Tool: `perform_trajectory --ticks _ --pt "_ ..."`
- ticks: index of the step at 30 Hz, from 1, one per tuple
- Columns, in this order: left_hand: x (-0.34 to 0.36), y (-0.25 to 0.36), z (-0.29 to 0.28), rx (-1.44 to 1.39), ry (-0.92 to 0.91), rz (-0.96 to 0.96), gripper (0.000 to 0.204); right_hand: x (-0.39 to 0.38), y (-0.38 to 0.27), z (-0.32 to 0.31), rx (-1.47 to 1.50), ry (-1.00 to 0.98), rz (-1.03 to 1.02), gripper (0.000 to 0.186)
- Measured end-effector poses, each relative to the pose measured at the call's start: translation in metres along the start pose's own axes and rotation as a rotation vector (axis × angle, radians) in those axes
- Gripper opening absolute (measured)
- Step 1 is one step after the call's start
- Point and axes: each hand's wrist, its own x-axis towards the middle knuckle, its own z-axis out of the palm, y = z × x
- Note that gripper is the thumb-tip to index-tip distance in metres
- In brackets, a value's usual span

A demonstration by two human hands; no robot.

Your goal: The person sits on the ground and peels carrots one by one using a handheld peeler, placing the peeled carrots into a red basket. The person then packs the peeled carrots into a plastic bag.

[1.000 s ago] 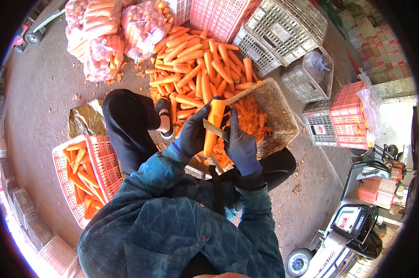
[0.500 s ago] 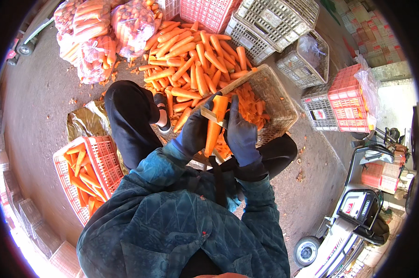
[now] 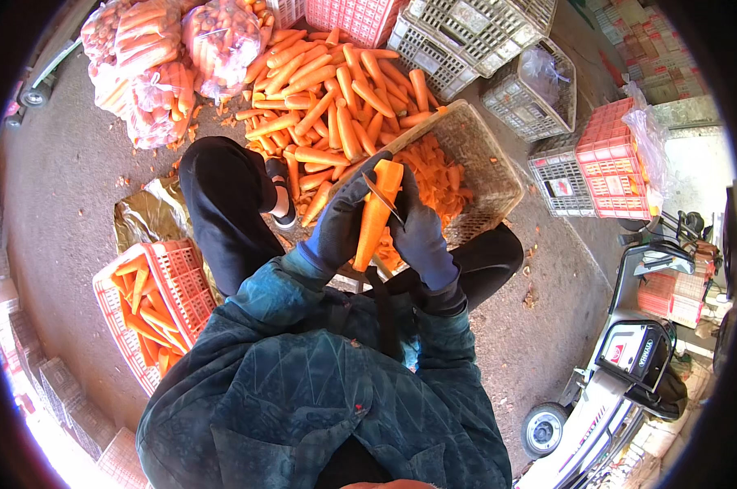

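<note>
Our dark-gloved left hand (image 3: 340,226) grasps a long orange carrot (image 3: 374,224), raised before our lap; our dark-gloved right hand (image 3: 421,238) clenches a thin metal blade (image 3: 380,197) angled across it. On the scrap-littered grey-brown floor (image 3: 75,212), a heap of orange carrots (image 3: 328,98) lies beside a grimy beige plastic crate (image 3: 496,163) holding orange peelings (image 3: 438,175). Stacked grey slatted plastic crates (image 3: 487,37) and a white, black-framed wheeled machine (image 3: 621,367) stand farther right.

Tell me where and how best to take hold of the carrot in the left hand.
Grip the carrot near its lower end, probably best from the wearer's side, at the picture's bottom. It slants, and that narrower end sticks out free of the left hand, while the blade in the right hand crosses the upper part.
</note>
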Motion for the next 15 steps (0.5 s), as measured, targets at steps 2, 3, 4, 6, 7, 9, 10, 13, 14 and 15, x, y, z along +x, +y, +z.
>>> perform_trajectory --ticks 2,3,4,6,7,9,10,13,14,15 --pt "-0.001 0.0 0.001 0.002 -0.003 0.015 0.057 0.002 0.01 0.003 0.145 -0.008 -0.097 0.071" --pt "-0.002 0.0 0.002 0.004 -0.002 0.023 0.057 0.004 0.011 0.002 0.219 -0.012 -0.145 0.071" --pt "-0.004 0.002 0.003 -0.054 -0.021 -0.024 0.058 0.005 0.012 -0.002 0.408 -0.123 0.031 0.067" --pt "-0.008 0.009 0.007 -0.169 -0.062 -0.115 0.058 0.009 0.016 -0.017 0.778 -0.342 0.388 0.06" --pt "-0.008 0.011 0.012 -0.107 -0.082 -0.085 0.059 0.006 0.02 -0.022 0.793 -0.286 0.379 0.057" --pt "-0.008 0.011 0.016 -0.078 -0.04 -0.075 0.06 0.0 0.023 -0.024 0.662 -0.145 0.324 0.054" --pt "-0.008 0.01 0.017 -0.062 -0.017 -0.069 0.06 -0.003 0.021 -0.023 0.516 -0.061 0.279 0.055" --pt "-0.006 0.005 0.01 -0.196 0.011 -0.112 0.058 -0.023 -0.002 -0.013 -0.016 -0.019 -0.03 0.072" --pt "-0.006 0.004 0.009 -0.236 0.015 -0.132 0.057 -0.028 -0.011 -0.016 -0.115 -0.071 -0.041 0.076" --pt "-0.008 0.002 0.009 -0.222 0.036 -0.134 0.056 -0.031 -0.01 -0.016 -0.222 -0.094 -0.066 0.081"
